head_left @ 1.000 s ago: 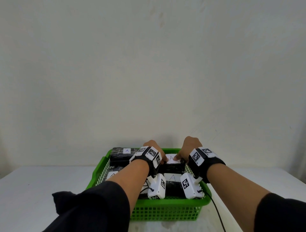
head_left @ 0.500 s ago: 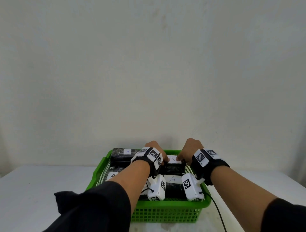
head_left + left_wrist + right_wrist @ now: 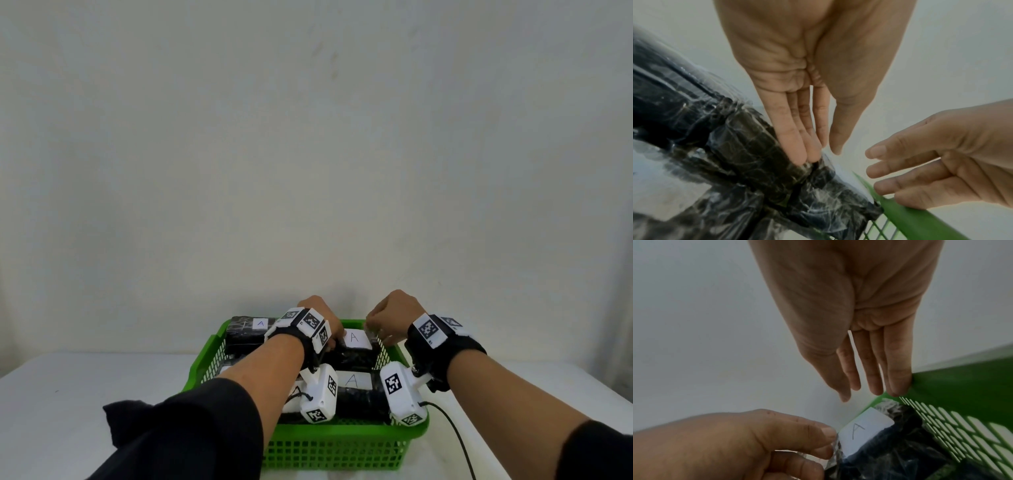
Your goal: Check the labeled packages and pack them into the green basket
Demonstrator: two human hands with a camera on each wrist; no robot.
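- Green basket (image 3: 342, 442) sits on the white worktop (image 3: 85, 394), right in front of me, against the wall.
- Black plastic-wrapped packages inside, each with a white label marked "A". Far-right package (image 3: 356, 353) is the one I'm at; its label (image 3: 863, 433) faces up.
- Another package (image 3: 246, 332) at far left, one (image 3: 356, 394) nearer me in the middle; more under my forearm, count unclear.
- My left hand (image 3: 797, 81): fingers straight and together, tips resting on the wrap of the far-right package. Not gripping anything.
- My right hand (image 3: 849, 313): fingers straight, loosely spread, tips at the basket's far-right rim beside that package. Whether they touch the rim I can't tell. Holding nothing.
- Both wrists carry white camera units with black-and-white markers; a black cable (image 3: 455, 438) runs off the right one.
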